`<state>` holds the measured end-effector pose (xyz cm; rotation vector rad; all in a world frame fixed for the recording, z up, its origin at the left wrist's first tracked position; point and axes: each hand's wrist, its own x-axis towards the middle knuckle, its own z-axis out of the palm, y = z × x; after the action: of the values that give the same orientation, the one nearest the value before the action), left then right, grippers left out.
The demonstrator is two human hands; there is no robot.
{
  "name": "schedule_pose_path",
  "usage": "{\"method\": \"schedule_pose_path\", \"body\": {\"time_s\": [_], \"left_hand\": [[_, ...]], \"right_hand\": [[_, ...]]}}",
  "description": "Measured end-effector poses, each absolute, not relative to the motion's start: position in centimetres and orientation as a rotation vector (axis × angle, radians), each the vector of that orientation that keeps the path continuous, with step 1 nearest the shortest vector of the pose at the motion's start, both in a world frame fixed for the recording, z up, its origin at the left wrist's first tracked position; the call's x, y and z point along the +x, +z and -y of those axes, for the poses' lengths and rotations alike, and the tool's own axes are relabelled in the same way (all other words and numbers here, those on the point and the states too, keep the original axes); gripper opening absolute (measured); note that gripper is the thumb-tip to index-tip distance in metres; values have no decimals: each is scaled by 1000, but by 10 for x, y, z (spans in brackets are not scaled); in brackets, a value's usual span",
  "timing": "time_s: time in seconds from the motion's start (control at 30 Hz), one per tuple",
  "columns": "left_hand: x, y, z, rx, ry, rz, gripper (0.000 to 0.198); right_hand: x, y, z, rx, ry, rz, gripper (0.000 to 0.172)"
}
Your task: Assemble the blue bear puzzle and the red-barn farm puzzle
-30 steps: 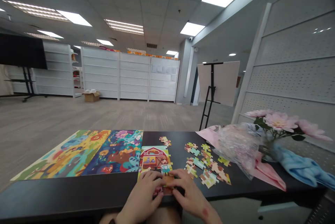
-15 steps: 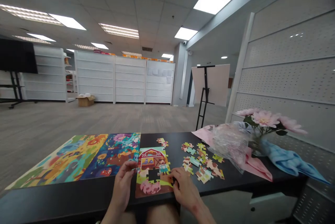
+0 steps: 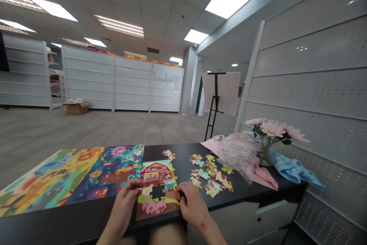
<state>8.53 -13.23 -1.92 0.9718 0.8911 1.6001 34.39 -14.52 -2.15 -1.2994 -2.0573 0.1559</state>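
A second earlier both hands lay pressed together over the lower part of the farm puzzle [image 3: 157,193]. They had since drawn apart, baring one dark gap [image 3: 158,190] near its middle, so the picture was plainly still one piece short.

The left hand [image 3: 124,201] pinched the puzzle's edge at 9 o'clock. The right hand [image 3: 190,205] rested with curled fingers against its edge at 3 o'clock; whether it held a piece could not be told. The puzzle lay at the near edge of the black table [image 3: 71,220], just in front of the person.

By count there were three puzzles: the farm one and two finished ones at its 9 to 10 o'clock, blue [image 3: 113,168] and yellow [image 3: 48,178]. A heap of loose pieces [image 3: 210,178], about a dozen or more, lay at 2 o'clock, and two joined pieces [image 3: 168,154] sat apart at 12 o'clock. Farther off at 2 to 3 o'clock were one plastic bag [image 3: 239,152], three pink flowers [image 3: 272,126] and one blue cloth [image 3: 292,169].
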Motion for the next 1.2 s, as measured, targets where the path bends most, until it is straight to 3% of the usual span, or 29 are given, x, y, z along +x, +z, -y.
{"method": "schedule_pose_path", "body": {"time_s": [0.2, 0.43, 0.7, 1.2], "left_hand": [[86, -15, 135, 956, 1618, -900, 24], [86, -22, 132, 967, 1610, -832, 21], [86, -23, 131, 937, 1631, -801, 19], [85, -30, 130, 1192, 1572, -890, 16]], "right_hand": [[351, -39, 137, -1618, -105, 1780, 44], [369, -54, 137, -1484, 41, 1871, 61], [372, -55, 141, -1597, -95, 1915, 49], [361, -54, 154, -1673, -31, 1995, 50]]}}
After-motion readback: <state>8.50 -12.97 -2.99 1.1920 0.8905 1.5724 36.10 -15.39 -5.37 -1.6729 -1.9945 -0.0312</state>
